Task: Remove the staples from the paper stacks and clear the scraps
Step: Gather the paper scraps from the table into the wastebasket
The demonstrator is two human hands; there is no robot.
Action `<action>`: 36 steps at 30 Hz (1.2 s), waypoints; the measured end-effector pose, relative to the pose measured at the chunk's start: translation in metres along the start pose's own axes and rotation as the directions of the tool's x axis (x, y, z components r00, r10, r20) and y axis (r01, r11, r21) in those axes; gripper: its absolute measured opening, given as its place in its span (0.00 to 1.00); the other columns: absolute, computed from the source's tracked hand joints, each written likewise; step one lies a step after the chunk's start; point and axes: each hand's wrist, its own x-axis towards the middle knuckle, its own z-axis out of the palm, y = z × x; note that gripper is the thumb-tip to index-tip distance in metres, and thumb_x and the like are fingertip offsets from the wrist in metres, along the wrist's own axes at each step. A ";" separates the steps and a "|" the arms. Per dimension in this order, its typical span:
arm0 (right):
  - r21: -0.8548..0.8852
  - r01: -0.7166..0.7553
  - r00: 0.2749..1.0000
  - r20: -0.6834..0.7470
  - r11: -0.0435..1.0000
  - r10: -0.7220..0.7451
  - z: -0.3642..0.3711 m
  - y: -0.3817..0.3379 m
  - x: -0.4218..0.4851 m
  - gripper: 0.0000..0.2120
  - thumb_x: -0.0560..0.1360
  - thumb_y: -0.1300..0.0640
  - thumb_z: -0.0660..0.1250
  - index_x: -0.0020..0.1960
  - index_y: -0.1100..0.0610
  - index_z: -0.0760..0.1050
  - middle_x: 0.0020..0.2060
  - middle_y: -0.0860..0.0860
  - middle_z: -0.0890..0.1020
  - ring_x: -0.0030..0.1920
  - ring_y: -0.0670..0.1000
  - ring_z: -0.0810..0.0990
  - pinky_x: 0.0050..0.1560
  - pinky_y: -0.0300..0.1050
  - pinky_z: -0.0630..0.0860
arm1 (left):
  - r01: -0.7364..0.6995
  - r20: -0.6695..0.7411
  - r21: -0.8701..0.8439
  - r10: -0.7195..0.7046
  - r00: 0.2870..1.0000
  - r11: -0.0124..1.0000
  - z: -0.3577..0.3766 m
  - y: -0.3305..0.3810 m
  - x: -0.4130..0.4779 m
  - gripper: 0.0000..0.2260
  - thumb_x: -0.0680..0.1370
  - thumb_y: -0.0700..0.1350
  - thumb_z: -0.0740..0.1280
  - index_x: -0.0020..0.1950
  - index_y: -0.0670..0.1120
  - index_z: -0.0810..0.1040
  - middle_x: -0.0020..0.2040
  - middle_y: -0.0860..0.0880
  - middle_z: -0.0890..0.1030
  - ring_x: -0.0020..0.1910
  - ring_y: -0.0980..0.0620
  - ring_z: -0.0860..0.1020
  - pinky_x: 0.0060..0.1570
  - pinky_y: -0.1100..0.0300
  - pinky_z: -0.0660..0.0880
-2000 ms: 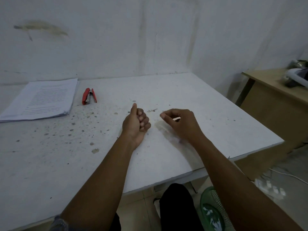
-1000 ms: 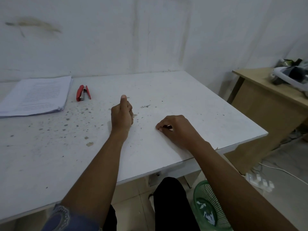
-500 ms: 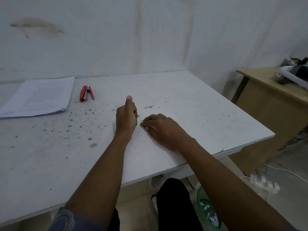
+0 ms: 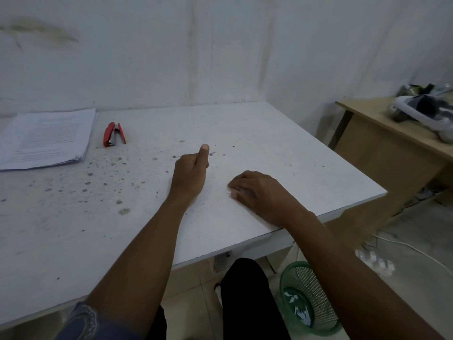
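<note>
Cut off by the left frame edge: the paper stack (image 4: pixel 46 138), flat on the far-left part of the counter (image 4: pixel 269 143), well apart from both hands. Just beside its right edge, a red stapler (image 4: pixel 114 134). Too small to pick out among the dark specks on the counter: any loose staples. Cropped at the right edge, a wooden side desk (image 4: pixel 367 133) bearing a white-and-black device, hard to make out. Partly hidden behind the right forearm, down on the floor, a green mesh bin (image 4: pixel 316 298) with white scraps (image 4: pixel 297 312) in its bottom.

Printed lines on the top sheet, too blurred to read; likewise any brand on the stapler.

Rests the left hand (image 4: pixel 190 173) on its little-finger edge mid-counter, curls the fingers into a closed fist, holds the thumb straight up; impossible to see inside the fist. Lays the right hand (image 4: pixel 257 190) palm down nearer the front edge, bends the knuckles, touches the surface with blurred fingertips (image 4: pixel 232 190); cannot tell whether anything is pinched beneath them. Keeps a gap between the two hands, neither touching the other.
</note>
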 end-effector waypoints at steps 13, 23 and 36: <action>0.002 0.037 0.995 -0.097 0.999 -0.036 0.000 0.002 -0.016 0.09 0.79 0.58 0.68 0.56 0.53 0.85 0.52 0.46 0.85 0.52 0.46 0.82 0.52 0.45 0.78 | 0.020 0.048 0.024 -0.021 0.999 1.000 0.005 0.002 0.002 0.25 0.83 0.56 0.56 0.30 0.43 0.63 0.28 0.46 0.62 0.27 0.52 0.60 0.32 0.58 0.59; -0.051 -0.042 0.968 -0.249 0.998 0.027 0.007 -0.008 -0.015 0.08 0.77 0.61 0.69 0.53 0.55 0.86 0.48 0.49 0.87 0.48 0.49 0.84 0.51 0.47 0.80 | 0.287 0.251 -0.197 -0.234 0.939 0.938 0.016 0.015 -0.001 0.24 0.81 0.60 0.56 0.29 0.51 0.56 0.27 0.52 0.57 0.26 0.52 0.53 0.29 0.58 0.53; 0.901 -0.297 0.776 0.036 0.315 0.629 -0.031 0.000 -0.011 0.10 0.75 0.62 0.73 0.56 0.60 0.84 0.48 0.52 0.88 0.48 0.45 0.85 0.49 0.34 0.80 | -0.001 0.281 0.076 -0.020 0.960 0.997 0.028 0.020 -0.004 0.22 0.83 0.55 0.55 0.32 0.46 0.62 0.27 0.52 0.64 0.26 0.53 0.61 0.31 0.57 0.58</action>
